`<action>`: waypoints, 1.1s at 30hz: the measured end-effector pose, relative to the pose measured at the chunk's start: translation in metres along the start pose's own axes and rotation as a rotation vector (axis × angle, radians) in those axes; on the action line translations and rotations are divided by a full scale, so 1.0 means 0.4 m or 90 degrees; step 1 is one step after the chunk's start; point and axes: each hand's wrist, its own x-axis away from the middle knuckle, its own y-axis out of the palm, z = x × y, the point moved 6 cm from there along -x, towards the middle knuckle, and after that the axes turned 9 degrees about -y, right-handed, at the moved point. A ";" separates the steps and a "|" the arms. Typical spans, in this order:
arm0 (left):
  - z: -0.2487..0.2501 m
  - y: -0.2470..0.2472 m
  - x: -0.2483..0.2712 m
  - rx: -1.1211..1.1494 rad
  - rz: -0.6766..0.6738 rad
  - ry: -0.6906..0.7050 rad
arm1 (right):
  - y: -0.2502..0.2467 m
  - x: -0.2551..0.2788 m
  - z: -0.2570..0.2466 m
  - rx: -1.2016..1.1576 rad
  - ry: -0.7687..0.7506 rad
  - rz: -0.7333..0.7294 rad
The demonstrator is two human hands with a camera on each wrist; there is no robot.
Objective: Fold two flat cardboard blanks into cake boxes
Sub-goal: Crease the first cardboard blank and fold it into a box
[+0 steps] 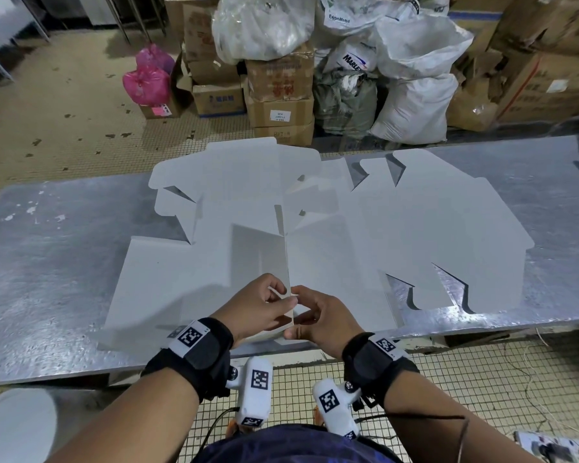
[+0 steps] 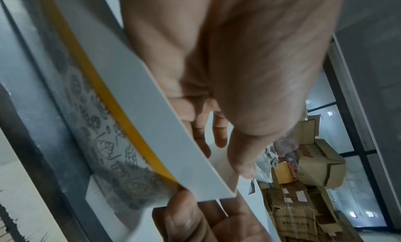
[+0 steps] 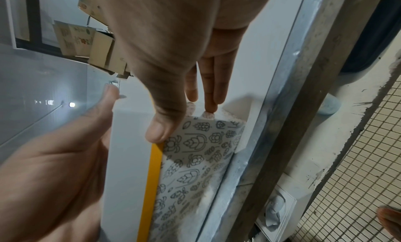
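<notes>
On the dull, mottled metal table (image 1: 47,262), the left blank (image 1: 221,202) lies mostly flat toward the middle, smooth grey-white card with notched tabs, its far flap overhanging the far edge. At the near edge one panel (image 1: 264,259) of it stands raised, its underside printed with leafy line drawings and a yellow stripe (image 3: 152,177). The left hand (image 1: 258,312) curls around that panel's left face, thumb pressing a small tab. The right hand (image 1: 321,317) pinches the same corner from the right, thumb on the printed side. Further right, the second blank (image 1: 448,228) lies flat, partly overlapping the first, reaching the near edge.
</notes>
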 end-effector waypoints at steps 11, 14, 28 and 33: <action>0.020 -0.006 0.020 -0.130 0.019 0.017 | 0.020 -0.005 0.013 -0.009 0.015 -0.032; 0.024 -0.004 0.034 -0.155 -0.004 0.015 | 0.026 -0.005 0.032 -0.004 0.033 -0.029; 0.020 0.000 0.043 -0.162 0.046 0.045 | -0.038 0.027 -0.017 0.011 0.016 0.010; 0.027 -0.013 0.076 -0.164 0.076 0.081 | -0.079 0.024 -0.029 0.051 -0.021 0.074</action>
